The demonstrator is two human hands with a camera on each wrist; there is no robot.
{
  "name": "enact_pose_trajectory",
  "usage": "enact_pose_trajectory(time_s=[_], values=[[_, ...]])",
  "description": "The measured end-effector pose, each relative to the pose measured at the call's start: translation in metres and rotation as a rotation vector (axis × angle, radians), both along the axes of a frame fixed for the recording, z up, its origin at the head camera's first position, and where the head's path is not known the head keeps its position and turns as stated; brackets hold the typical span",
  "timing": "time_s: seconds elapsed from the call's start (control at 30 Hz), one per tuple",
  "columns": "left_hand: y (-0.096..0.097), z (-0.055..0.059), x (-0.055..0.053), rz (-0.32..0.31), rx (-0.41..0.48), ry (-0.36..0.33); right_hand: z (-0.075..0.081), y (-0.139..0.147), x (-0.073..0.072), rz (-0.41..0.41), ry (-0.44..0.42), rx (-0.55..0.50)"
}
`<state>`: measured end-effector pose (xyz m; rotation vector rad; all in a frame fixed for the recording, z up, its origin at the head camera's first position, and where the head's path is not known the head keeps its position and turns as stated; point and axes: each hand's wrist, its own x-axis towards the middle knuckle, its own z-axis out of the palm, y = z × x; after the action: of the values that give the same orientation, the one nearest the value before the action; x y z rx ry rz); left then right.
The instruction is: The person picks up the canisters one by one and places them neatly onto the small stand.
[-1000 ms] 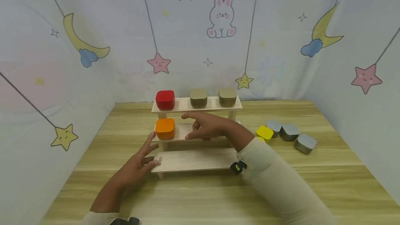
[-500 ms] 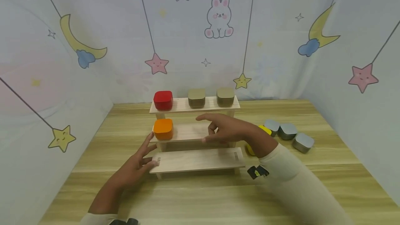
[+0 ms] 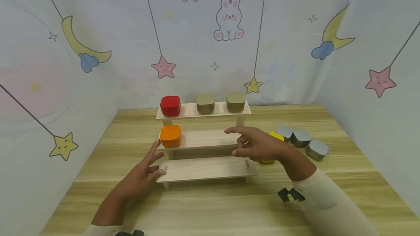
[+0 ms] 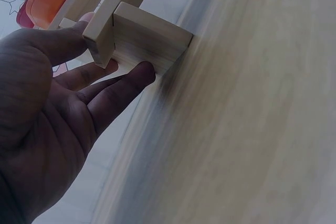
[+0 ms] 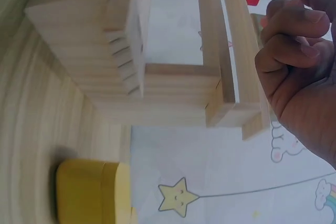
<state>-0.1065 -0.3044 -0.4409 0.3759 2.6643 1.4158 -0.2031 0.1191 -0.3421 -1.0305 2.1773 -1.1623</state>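
Note:
A three-tier wooden shelf stands in the middle of the table. My left hand rests at its left end, fingers spread, thumb on the lowest board. In the left wrist view the thumb lies over the board's edge and the fingertips reach the leg panel. My right hand hovers over the shelf's right end, index finger extended, other fingers loosely bent, holding nothing. An orange block sits on the middle tier's left. On the top tier are a red block and two olive blocks.
Right of the shelf lie three grey blocks on the wood-grain table. Yellow blocks stand beside the shelf's right end, partly hidden by my right hand in the head view. Behind hangs a patterned curtain.
My right hand has moved right and toward me, away from the middle tier beside the orange block. The left hand has stayed at the shelf's left end.

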Motion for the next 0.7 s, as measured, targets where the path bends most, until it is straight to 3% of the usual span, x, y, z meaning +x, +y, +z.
enact_pose_trajectory(time_s=[0.27, 0.7], values=[[-0.001, -0.002, 0.000, 0.000, 0.009, -0.012, -0.011, 0.039, 0.005, -0.054, -0.026, -0.151], [-0.001, -0.001, -0.001, -0.009, 0.010, -0.004, -0.038, 0.083, 0.002, -0.209, -0.045, -0.125]])
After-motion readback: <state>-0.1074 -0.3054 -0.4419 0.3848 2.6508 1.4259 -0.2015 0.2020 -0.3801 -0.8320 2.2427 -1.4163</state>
